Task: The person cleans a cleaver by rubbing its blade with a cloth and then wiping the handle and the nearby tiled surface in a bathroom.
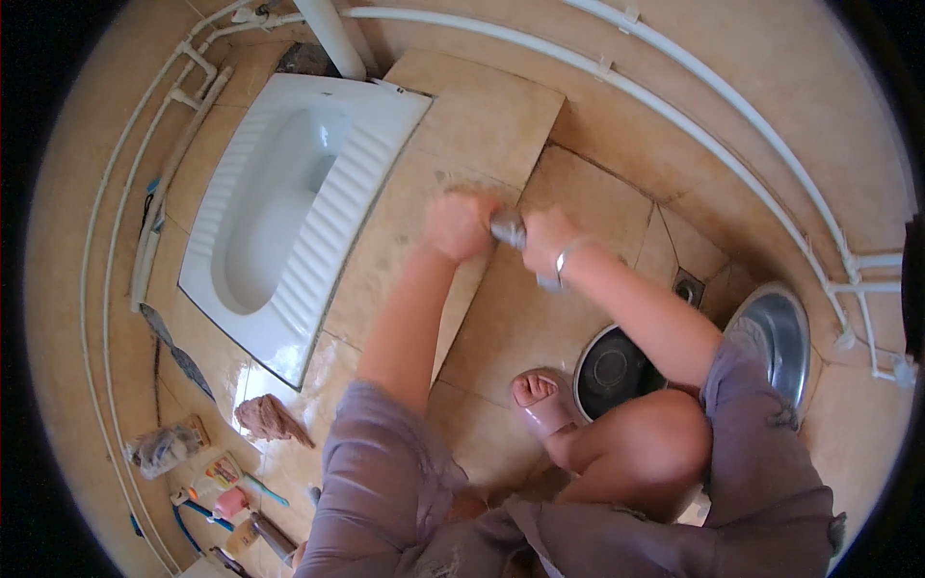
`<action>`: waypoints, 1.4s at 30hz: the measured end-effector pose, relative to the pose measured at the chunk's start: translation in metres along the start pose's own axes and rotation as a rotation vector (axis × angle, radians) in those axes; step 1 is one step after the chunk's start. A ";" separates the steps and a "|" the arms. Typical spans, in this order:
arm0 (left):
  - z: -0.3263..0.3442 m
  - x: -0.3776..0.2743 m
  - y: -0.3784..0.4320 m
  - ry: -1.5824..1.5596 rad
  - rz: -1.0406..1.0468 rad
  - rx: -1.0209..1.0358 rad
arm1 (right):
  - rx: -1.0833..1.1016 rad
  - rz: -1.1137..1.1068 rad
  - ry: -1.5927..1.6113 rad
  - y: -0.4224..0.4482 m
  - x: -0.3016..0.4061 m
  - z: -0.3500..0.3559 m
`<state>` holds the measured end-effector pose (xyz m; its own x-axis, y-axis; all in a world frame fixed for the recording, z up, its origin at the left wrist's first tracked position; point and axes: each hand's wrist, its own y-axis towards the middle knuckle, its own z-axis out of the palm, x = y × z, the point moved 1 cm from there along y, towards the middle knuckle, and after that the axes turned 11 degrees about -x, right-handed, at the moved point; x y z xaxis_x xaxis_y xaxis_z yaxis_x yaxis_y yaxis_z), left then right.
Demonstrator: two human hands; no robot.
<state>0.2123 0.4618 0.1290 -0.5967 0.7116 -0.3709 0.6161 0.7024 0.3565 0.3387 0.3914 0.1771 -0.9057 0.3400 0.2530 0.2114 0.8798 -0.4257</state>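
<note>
My left hand [465, 225] and my right hand [551, 237] are both closed around a grey cloth [509, 229], with a short stretch of it showing between my fists. Another bit of it hangs below my right hand. The hands and cloth are blurred, over the edge of the raised tiled step [426, 195]. Left of them, a white squat toilet [267, 202] is set into that step. A brown cloth [267, 419] lies crumpled on wet tiles near the toilet's front corner.
A dark round basin [611, 368] stands beside my sandalled foot [542, 404], partly behind my knee. A metal basin [784, 347] leans by the right wall, near a floor drain [688, 287]. Bottles [220, 469], a brush [266, 490] and a plastic bag [168, 448] sit lower left. White pipes [506, 32] follow the walls.
</note>
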 end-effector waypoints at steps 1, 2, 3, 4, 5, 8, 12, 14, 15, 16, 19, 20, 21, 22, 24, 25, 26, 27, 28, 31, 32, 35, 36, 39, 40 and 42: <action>0.002 -0.003 -0.008 -0.022 0.060 0.049 | 0.048 0.025 0.016 -0.012 0.000 0.002; 0.005 -0.006 -0.016 -0.024 0.064 0.046 | 0.056 0.016 -0.015 -0.026 0.002 0.001; 0.003 -0.012 -0.026 -0.099 0.100 -0.064 | 0.072 0.009 -0.043 -0.037 0.003 0.001; 0.003 -0.015 -0.031 -0.175 0.134 -0.173 | 0.075 0.015 -0.040 -0.031 -0.002 0.007; 0.008 -0.013 -0.023 -0.181 0.136 -0.168 | -0.012 0.001 -0.036 -0.018 -0.009 0.015; 0.006 -0.001 0.008 -0.123 0.075 -0.139 | -0.126 -0.055 -0.050 0.015 -0.007 -0.005; 0.003 0.006 0.014 -0.016 -0.017 -0.083 | -0.041 -0.038 -0.107 0.015 0.009 -0.017; -0.001 -0.001 -0.013 -0.074 0.047 -0.114 | 0.028 -0.040 -0.130 -0.009 0.008 -0.004; -0.002 -0.001 -0.024 -0.132 0.099 -0.125 | 0.059 -0.054 -0.128 -0.019 0.011 0.004; 0.000 0.004 -0.025 -0.131 0.098 -0.122 | 0.062 -0.055 -0.126 -0.020 0.012 0.005; 0.002 0.016 -0.013 -0.167 0.071 -0.204 | -0.164 -0.178 -0.173 -0.003 0.018 0.001; 0.003 0.022 -0.001 -0.139 -0.008 -0.187 | -0.127 -0.189 -0.170 0.014 0.019 -0.009; 0.003 0.028 0.010 -0.110 -0.084 -0.175 | -0.096 -0.200 -0.170 0.024 0.024 -0.022; 0.000 0.032 0.015 -0.104 -0.084 -0.176 | -0.097 -0.205 -0.167 0.029 0.027 -0.023; -0.007 0.042 0.018 -0.055 -0.095 -0.086 | -0.097 -0.198 -0.176 0.038 0.034 -0.019; -0.009 0.040 0.014 -0.055 -0.089 -0.095 | -0.111 -0.169 -0.164 0.028 0.037 -0.018; -0.012 0.035 0.001 -0.076 -0.041 -0.102 | -0.049 -0.182 -0.173 0.017 0.038 -0.017; -0.008 0.030 -0.007 -0.106 0.010 -0.108 | 0.016 -0.186 -0.184 0.007 0.034 -0.016; -0.005 0.030 -0.011 -0.108 0.009 -0.108 | 0.025 -0.196 -0.187 -0.001 0.033 -0.010; -0.001 0.030 -0.017 -0.167 0.045 -0.230 | -0.071 -0.189 -0.160 0.005 0.035 -0.013; -0.002 0.035 -0.004 -0.090 -0.032 -0.172 | -0.063 -0.210 -0.184 0.018 0.036 -0.018; -0.012 0.047 0.026 -0.001 -0.121 -0.105 | -0.091 -0.223 -0.211 0.050 0.040 -0.027; -0.012 0.050 0.028 0.007 -0.147 -0.085 | -0.109 -0.215 -0.211 0.054 0.042 -0.027; -0.019 0.046 0.002 0.037 -0.105 -0.073 | -0.042 -0.221 -0.172 0.033 0.046 -0.013; -0.017 0.034 -0.010 -0.016 -0.105 -0.090 | -0.003 -0.229 -0.198 0.019 0.041 -0.010; -0.010 0.027 -0.037 -0.128 -0.025 -0.177 | 0.042 -0.252 -0.217 -0.005 0.038 0.003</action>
<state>0.1678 0.4550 0.1145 -0.5340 0.6938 -0.4832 0.4948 0.7199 0.4868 0.3017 0.3991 0.1859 -0.9857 0.0311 0.1656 -0.0401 0.9112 -0.4099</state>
